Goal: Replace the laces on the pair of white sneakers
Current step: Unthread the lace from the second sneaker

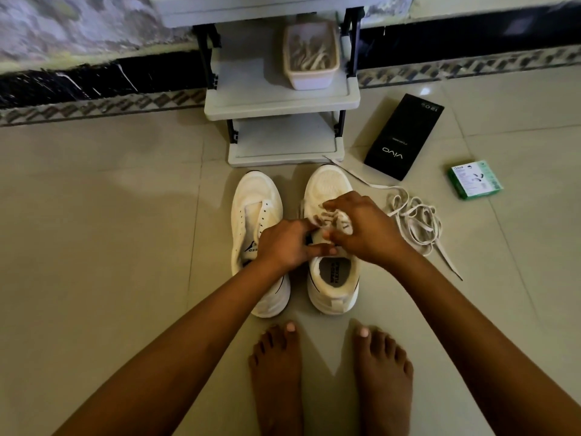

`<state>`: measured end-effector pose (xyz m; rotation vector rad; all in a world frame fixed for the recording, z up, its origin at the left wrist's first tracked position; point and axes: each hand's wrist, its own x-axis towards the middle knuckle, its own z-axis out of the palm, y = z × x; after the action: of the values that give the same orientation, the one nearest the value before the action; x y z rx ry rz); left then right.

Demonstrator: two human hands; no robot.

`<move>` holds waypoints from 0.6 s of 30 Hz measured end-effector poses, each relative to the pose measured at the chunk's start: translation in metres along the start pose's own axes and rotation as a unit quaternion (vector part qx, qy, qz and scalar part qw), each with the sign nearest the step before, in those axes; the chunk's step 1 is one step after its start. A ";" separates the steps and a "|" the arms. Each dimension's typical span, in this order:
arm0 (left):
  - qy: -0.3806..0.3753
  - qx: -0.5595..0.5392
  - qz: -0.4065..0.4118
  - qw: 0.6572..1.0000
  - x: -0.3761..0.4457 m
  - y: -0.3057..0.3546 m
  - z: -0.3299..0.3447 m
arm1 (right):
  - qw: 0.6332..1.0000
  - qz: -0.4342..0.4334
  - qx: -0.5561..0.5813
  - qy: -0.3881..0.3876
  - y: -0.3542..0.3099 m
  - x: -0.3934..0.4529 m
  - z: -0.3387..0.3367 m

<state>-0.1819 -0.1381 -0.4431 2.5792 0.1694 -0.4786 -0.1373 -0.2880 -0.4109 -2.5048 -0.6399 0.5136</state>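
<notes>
Head view: left hand (287,243) and right hand (361,229), fingers curled, pinch the lace (330,217) over the right sneaker (330,187). Left of the grip stands the unlaced left sneaker (251,199); right of it lies a loose lace (415,215).

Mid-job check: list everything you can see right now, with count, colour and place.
sneakers: 2, white, side by side on the floor; the left one unlaced
lace on shoe: 1, white, on the right sneaker
loose lace: 1, white, on the floor right of the sneakers
rack: 1, grey, against the wall
tub: 1, pale, on the rack, laces inside
phone box: 1, black, floor, right of the rack
small box: 1, green, floor, far right
left hand: at the right sneaker's tongue
right hand: grips the lace
feet: 2, bare
</notes>
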 end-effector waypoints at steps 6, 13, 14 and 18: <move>0.012 0.002 0.018 1.000 -0.005 0.002 -0.002 | 0.959 -0.036 -0.278 0.031 -0.001 -0.005 0.016; -0.014 0.017 0.008 1.000 -0.001 0.001 -0.002 | 0.961 0.046 0.266 0.062 -0.012 0.002 -0.001; -0.019 0.015 0.002 1.000 0.000 0.001 -0.002 | 0.904 0.032 0.423 0.056 -0.023 0.000 -0.015; -0.027 0.019 -0.004 0.999 0.000 0.001 -0.001 | 0.916 -0.011 0.357 0.182 -0.040 0.017 -0.041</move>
<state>-0.1817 -0.1387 -0.4421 2.6010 0.1525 -0.5591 -0.1181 -0.2637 -0.3602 -1.8191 -0.2609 0.2009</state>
